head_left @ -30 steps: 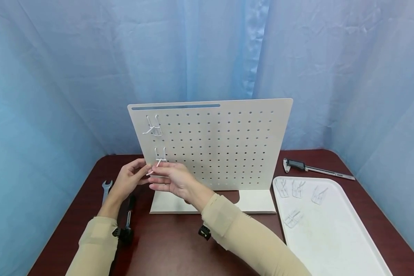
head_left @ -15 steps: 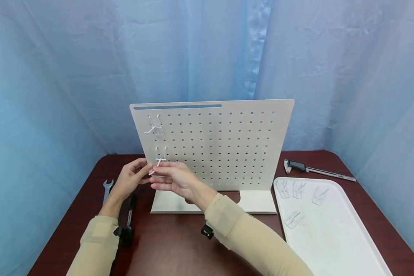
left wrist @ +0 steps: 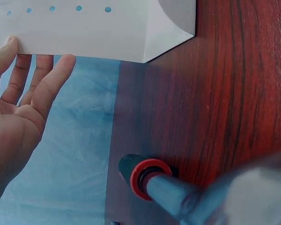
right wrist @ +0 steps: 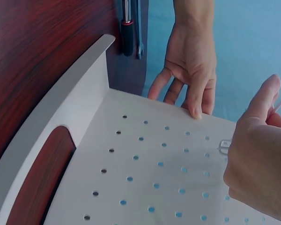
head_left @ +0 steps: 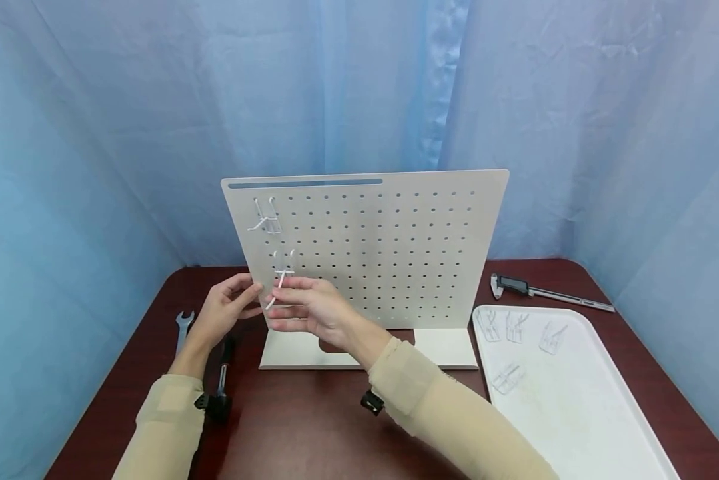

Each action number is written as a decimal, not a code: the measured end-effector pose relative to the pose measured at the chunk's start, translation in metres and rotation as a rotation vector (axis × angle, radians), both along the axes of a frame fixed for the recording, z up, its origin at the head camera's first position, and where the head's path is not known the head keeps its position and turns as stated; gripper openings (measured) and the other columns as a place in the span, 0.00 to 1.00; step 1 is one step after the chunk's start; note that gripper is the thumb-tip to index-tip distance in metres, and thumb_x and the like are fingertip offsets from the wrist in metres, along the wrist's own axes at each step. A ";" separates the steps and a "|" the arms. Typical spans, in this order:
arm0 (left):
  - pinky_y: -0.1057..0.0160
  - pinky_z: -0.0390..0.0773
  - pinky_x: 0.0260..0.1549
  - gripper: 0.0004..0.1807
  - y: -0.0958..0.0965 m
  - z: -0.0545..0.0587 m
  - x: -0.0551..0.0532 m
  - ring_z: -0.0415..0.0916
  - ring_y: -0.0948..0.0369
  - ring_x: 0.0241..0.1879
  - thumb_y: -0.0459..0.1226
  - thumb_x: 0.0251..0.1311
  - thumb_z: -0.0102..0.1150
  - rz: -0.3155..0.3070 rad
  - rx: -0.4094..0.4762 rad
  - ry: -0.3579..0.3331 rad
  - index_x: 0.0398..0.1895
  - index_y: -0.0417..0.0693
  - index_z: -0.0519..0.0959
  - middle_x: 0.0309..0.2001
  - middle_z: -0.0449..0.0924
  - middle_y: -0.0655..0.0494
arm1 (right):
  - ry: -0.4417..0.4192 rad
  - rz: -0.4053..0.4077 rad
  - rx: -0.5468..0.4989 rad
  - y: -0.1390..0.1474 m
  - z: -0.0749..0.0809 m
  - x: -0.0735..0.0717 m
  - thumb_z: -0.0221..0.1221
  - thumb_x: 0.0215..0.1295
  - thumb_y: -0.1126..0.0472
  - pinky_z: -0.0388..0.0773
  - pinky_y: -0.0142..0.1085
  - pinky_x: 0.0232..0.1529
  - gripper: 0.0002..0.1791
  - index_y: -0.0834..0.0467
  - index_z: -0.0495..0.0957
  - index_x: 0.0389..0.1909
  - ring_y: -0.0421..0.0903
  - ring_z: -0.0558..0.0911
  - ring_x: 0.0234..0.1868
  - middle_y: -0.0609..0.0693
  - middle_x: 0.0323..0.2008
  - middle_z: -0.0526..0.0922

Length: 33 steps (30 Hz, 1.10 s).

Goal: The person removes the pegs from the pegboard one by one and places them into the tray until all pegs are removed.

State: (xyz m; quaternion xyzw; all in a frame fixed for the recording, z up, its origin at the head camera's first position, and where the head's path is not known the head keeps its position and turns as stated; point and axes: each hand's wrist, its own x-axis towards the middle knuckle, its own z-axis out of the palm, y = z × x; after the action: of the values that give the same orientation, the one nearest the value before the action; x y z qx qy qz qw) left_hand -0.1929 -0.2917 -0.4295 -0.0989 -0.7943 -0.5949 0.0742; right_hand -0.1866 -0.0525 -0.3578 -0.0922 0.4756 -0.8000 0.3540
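Observation:
A white pegboard (head_left: 389,233) stands upright on its base. My left hand (head_left: 222,310) grips its left edge, thumb on the front face and the other fingers behind, as the left wrist view shows. My right hand (head_left: 323,312) pinches the prong of a white wire double-leg hook (head_left: 284,272) between thumb and fingers. The hook's two upper legs lie against the left part of the board, over the holes. Above it, another white wire hook (head_left: 268,219) hangs in the top left holes. In the right wrist view, the right hand hides most of the held hook.
A white tray (head_left: 575,400) on the right bears several wire hooks (head_left: 515,327). Behind it lies a digital caliper (head_left: 551,293). Left of the board are a wrench (head_left: 183,327) and a tool with a black-and-red handle (left wrist: 145,176). Blue curtains surround the table.
My right hand has shifted slightly right along the board, taking the lower hook with it and a little upward. The left hand keeps its grip on the edge.

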 end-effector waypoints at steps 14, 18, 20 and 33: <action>0.55 0.86 0.41 0.20 0.001 0.000 -0.001 0.85 0.55 0.46 0.40 0.73 0.59 0.014 0.001 -0.007 0.61 0.37 0.76 0.53 0.78 0.35 | 0.065 0.033 0.038 0.030 0.009 -0.001 0.60 0.71 0.68 0.86 0.47 0.48 0.24 0.70 0.70 0.66 0.47 0.88 0.36 0.57 0.44 0.86; 0.55 0.86 0.42 0.19 0.002 0.000 -0.002 0.85 0.56 0.45 0.40 0.72 0.60 0.011 -0.002 -0.012 0.60 0.37 0.77 0.52 0.78 0.36 | 0.075 0.030 0.052 0.045 0.015 -0.002 0.60 0.71 0.68 0.86 0.47 0.48 0.21 0.66 0.73 0.63 0.48 0.88 0.36 0.55 0.42 0.86; 0.56 0.86 0.41 0.19 0.002 0.001 -0.002 0.85 0.56 0.45 0.40 0.72 0.60 0.014 -0.008 -0.013 0.60 0.38 0.77 0.52 0.78 0.36 | 0.086 0.027 0.055 0.053 0.018 -0.003 0.61 0.71 0.68 0.86 0.46 0.47 0.19 0.65 0.75 0.60 0.48 0.87 0.36 0.55 0.42 0.86; 0.58 0.86 0.42 0.19 0.003 0.000 -0.001 0.83 0.55 0.47 0.41 0.72 0.60 0.016 -0.013 -0.037 0.60 0.39 0.77 0.52 0.78 0.37 | 0.174 -0.035 0.169 0.156 0.036 0.000 0.61 0.71 0.65 0.86 0.46 0.46 0.20 0.63 0.73 0.62 0.48 0.87 0.36 0.55 0.43 0.85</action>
State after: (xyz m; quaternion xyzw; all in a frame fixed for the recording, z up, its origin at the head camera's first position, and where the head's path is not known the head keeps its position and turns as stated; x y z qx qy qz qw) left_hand -0.1938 -0.2891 -0.4293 -0.0819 -0.8002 -0.5906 0.0637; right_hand -0.1861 0.1032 -0.3222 -0.1229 0.5718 -0.7521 0.3037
